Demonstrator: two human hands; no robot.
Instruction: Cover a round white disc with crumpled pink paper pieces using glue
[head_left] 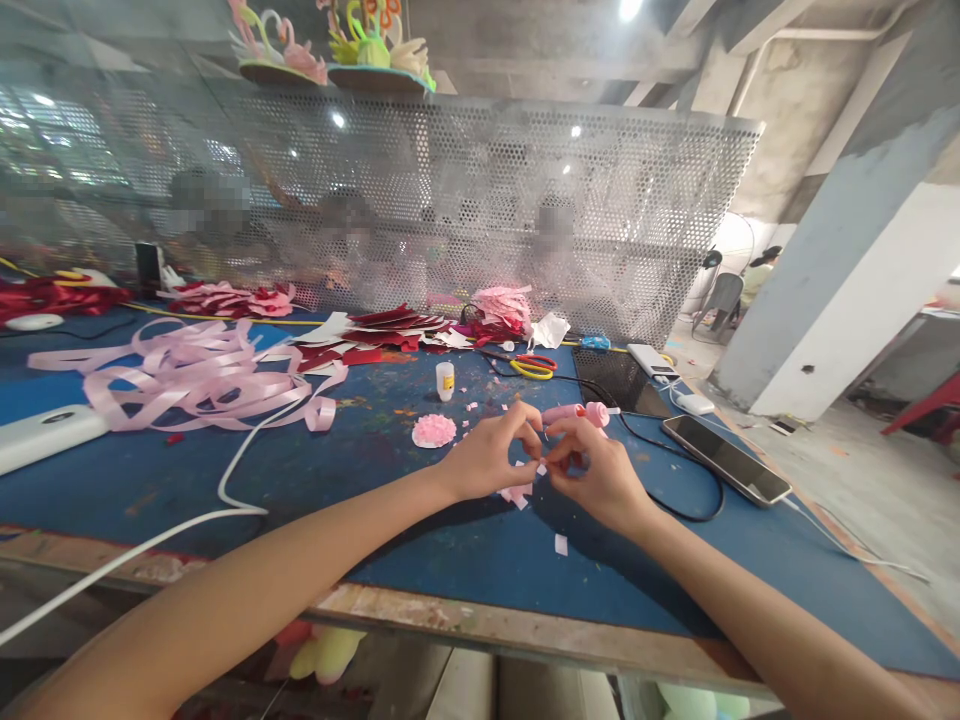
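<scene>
1. The left hand (495,455) and right hand (596,470) meet with curled fingers; a tiny pale scrap (541,469) shows at their tips, though whether either grips it I cannot tell.
2. Such a small piece probably wants a light fingertip pinch, wrists steady, worked just above the desk (465,545).
3. More pink scraps (517,494) lie beneath the left hand, within easy pick-up.
4. Beyond the left hand, a white pot (445,382) stands upright, contents unseen.
5. Nearer that hand, a white-edged round base carries pink bits (435,429).
</scene>
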